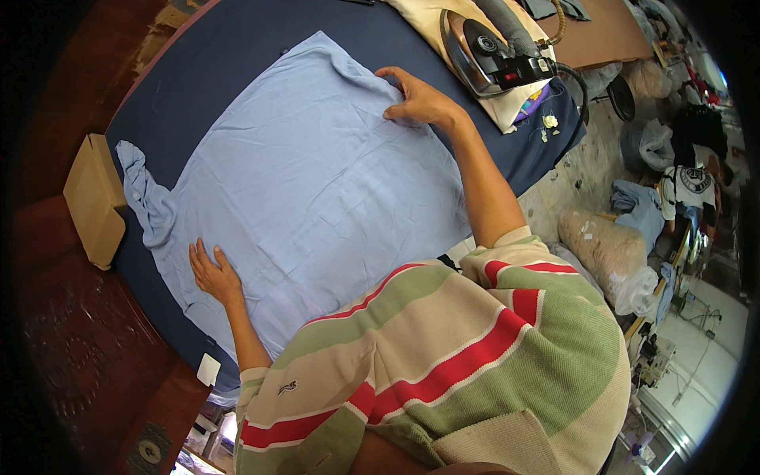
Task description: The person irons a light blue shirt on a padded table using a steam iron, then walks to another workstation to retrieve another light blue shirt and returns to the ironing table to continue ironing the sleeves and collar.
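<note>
A light blue shirt [309,174] lies spread over the dark navy table cover [190,103], with soft creases across its cloth. Its cuffed sleeve [145,190] is bunched at the left. My left hand [212,271] rests flat on the shirt's lower left part, fingers spread. At the upper right edge of the cloth is my right hand [418,98], thumb and fingers apart and touching the shirt near its border. Whether any fabric sits between those fingertips is hard to see, but they are not closed.
A steam iron [495,59] with a thick hose stands on cream cloth [416,14] at the far right. A cardboard box [93,202] is beside the table's left edge, near carved dark wood furniture [87,340]. Plastic-wrapped bundles [606,249] and clothes lie on the floor at right.
</note>
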A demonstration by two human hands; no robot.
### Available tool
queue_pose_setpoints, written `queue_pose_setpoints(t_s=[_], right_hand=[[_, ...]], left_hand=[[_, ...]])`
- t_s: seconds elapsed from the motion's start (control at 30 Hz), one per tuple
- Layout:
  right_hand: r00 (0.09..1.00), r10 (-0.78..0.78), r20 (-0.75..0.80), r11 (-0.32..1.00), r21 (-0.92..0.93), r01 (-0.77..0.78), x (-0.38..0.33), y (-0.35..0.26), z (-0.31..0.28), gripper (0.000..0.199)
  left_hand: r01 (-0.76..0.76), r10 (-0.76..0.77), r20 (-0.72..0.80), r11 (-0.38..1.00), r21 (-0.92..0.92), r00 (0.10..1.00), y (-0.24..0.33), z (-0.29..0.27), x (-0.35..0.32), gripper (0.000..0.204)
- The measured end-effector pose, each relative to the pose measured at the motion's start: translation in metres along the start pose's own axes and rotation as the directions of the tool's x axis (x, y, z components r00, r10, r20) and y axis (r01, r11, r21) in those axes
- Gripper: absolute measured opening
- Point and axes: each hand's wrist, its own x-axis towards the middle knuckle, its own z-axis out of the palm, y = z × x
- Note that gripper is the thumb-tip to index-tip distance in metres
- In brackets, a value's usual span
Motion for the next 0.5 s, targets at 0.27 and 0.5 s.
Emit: queue_pose_setpoints(t_s=[0.27,0.5], right_hand=[[0.996,0.021,-0.084,0.975,-0.218,-0.039,-0.014,0.001,-0.007,0.065],[0.991,-0.042,-0.130,0.998,-0.060,0.035,-0.028,0.014,-0.001,0.064]], left_hand=[[0.068,-0.072,0.008,0.973,0.218,0.997,0.034,-0.013,0.006,0.044],[-0.592,0.618,-0.001,0.752,-0.289,0.786,0.182,0.025,0.120,0.036]])
